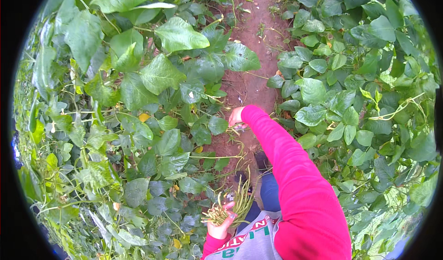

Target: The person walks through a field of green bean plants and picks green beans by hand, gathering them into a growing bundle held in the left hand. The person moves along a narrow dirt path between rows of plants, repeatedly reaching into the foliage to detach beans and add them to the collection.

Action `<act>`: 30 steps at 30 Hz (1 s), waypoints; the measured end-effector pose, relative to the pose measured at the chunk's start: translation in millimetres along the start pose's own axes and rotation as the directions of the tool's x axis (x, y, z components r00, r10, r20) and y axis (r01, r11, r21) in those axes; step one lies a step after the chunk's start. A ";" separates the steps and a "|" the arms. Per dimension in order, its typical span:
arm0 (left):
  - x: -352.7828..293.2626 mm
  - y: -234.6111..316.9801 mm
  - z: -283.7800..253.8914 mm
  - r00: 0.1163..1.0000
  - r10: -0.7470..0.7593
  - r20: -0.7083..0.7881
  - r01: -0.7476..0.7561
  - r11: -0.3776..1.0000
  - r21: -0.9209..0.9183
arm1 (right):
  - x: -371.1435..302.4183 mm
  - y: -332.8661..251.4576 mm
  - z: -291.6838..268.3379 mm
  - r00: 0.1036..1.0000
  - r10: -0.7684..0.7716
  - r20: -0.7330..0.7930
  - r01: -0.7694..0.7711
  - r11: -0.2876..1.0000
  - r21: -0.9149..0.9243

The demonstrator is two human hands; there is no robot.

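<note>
My left hand (pixel 223 224) is close to my body at the lower middle, its fingers wrapped round a thick bunch of long, thin green bean pods (pixel 244 200). The pods fan upward and to the right, and their pale ends stick out to the left of the hand. Farther ahead, my right hand (pixel 236 116) reaches to the edge of the left row of bean plants (pixel 161 75), over the soil path. Its fingers are curled down and closed beside thin stems. Whatever lies between them is too small to make out, and the pink sleeve (pixel 286 154) hides part of the wrist.
A strip of reddish-brown soil (pixel 256 43) runs away between two dense leafy rows. The right row (pixel 332 94) has vines trailing out of it. A long stem (pixel 217 157) crosses the path between my hands. My dark shoes (pixel 262 161) and blue trousers (pixel 270 192) stand on the path.
</note>
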State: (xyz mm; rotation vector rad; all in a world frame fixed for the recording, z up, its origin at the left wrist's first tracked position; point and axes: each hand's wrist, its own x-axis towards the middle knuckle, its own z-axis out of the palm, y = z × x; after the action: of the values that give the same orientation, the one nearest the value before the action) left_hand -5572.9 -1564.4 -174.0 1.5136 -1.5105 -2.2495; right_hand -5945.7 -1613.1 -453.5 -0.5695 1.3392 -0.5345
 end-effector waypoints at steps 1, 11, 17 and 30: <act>-1.2 -0.9 -2.9 1.000 0.019 0.016 -0.019 1.000 0.008 | -8.7 -7.5 6.4 1.000 0.001 0.029 -0.006 0.986 0.167; -24.5 30.9 20.7 0.990 0.106 0.092 -0.113 0.991 0.074 | -50.4 -8.9 68.6 0.935 -0.347 0.068 0.148 0.557 0.817; -41.5 38.9 29.7 0.990 0.134 0.041 -0.133 0.991 -0.010 | -77.6 -47.4 70.8 0.806 -0.572 -0.151 0.359 0.271 0.893; -70.7 32.0 3.6 0.989 0.146 0.026 -0.145 0.989 -0.027 | -74.9 -106.2 84.6 0.784 -0.528 -0.326 0.477 0.175 0.861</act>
State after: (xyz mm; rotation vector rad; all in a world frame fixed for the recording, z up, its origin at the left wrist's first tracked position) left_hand -5552.8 -1543.2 -102.0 1.3241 -1.5400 -2.2070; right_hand -5877.2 -1637.4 -316.5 -0.0147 0.5257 -1.7142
